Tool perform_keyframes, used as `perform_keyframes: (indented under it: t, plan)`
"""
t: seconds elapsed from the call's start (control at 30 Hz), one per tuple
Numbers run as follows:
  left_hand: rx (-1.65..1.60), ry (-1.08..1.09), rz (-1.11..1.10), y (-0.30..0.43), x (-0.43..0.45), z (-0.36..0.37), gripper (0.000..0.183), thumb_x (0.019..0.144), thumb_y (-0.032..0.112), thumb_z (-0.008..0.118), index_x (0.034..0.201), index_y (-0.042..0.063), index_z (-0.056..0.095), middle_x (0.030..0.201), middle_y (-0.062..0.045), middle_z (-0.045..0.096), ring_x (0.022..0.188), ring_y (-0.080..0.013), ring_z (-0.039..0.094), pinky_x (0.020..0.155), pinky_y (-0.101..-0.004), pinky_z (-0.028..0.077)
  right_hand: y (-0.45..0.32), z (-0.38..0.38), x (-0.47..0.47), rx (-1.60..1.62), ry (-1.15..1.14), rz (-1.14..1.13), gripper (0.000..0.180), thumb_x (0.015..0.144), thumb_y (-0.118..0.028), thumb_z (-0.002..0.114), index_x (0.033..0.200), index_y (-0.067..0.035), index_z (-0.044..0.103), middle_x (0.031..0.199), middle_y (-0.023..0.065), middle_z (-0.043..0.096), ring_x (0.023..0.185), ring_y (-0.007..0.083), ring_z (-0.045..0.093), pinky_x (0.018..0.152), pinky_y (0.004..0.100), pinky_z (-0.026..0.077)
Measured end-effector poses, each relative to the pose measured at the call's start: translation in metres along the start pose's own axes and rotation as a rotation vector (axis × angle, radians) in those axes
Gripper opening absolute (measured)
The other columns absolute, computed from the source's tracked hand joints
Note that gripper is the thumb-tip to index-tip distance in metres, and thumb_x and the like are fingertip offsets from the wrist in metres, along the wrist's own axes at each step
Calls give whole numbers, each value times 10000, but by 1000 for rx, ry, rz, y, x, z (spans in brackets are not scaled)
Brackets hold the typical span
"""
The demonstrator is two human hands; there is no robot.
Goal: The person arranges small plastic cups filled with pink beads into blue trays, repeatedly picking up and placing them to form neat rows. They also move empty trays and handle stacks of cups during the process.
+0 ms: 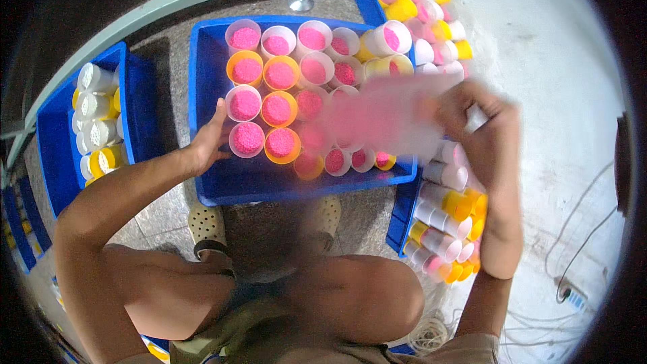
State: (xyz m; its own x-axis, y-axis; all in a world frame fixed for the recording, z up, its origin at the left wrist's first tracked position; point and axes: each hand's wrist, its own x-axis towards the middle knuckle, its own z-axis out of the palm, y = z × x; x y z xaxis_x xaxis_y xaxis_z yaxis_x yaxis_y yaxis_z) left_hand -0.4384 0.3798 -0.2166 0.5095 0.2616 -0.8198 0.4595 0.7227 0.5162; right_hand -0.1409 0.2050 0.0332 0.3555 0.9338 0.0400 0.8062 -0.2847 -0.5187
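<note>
A blue plastic bin [252, 187] before me holds rows of white and orange cups; many hold pink granules, such as the white cup [244, 103] and the orange cup [281, 142]. My left hand [208, 139] is inside the bin's left part, its fingers against the left side of the cups; whether it grips one cannot be told. Over the right half of the bin my right hand [462, 111] is closed on a translucent container with pink contents [389, 111]. Motion blur hides its exact shape and some cups below it.
Another blue bin [126, 106] with white and yellow cups stands at the left. Stacked cups lie in blue bins at the upper right [364, 0] and lower right [404, 227]. A pale metal frame [151, 10] crosses the upper left. Cables and a power strip [576, 299] lie right.
</note>
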Motion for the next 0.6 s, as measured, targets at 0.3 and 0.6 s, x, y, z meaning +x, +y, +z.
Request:
perform_keyframes:
  t: [0.3,0.6]
  plan:
    - [-18,-3,37,-20,-27,11,971,920,838,254,1599,144,246,1614,-164,326,1511,-335,252,1176,-666,156,-41,170,-79,447,-275,414,255,867,-311,761,970,-77,758,833,94,734,714,219,708,674,347,549]
    - [31,3,25,-52,-14,10,1033,847,892,361,1619,225,195,1644,-113,253,1512,-337,208,1106,-674,261,-9,263,-87,-96,-289,282,282,886,-368,703,907,-92,753,807,130,731,723,320,723,639,446,570]
